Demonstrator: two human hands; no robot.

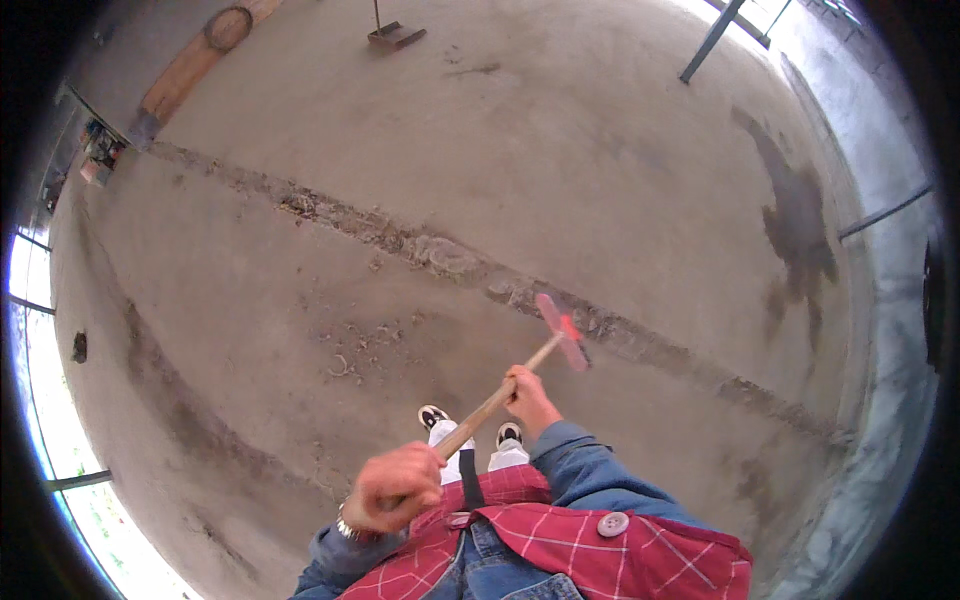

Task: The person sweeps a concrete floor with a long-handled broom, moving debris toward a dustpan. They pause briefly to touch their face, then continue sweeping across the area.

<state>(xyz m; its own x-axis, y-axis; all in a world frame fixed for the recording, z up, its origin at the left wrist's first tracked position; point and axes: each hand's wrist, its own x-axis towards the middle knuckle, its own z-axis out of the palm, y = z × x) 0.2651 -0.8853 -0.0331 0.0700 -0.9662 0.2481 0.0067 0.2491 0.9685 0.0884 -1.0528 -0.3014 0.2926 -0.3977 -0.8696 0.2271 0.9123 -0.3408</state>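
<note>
Both my hands grip the wooden handle [480, 416] of a long-handled tool. My left hand [397, 484] closes around the near end, low in front of my body. Farther along, my right hand [529, 397] wraps the shaft toward the head. The blurred pink-and-red crosswise head [564, 331] is over the near side of a rough, broken strip [450, 259] in the floor; whether it touches the ground I cannot tell. Loose crumbs of debris [375, 345] lie left of the head. My shoes [508, 433] stand on the floor below the handle.
A long-handled flat-headed tool [396, 36] stands at the top. An orange-brown strip [180, 86] with a round ring [228, 28] on it runs along the upper left. Metal posts [711, 41] rise near the edges. A dark stain [799, 217] marks the floor at right.
</note>
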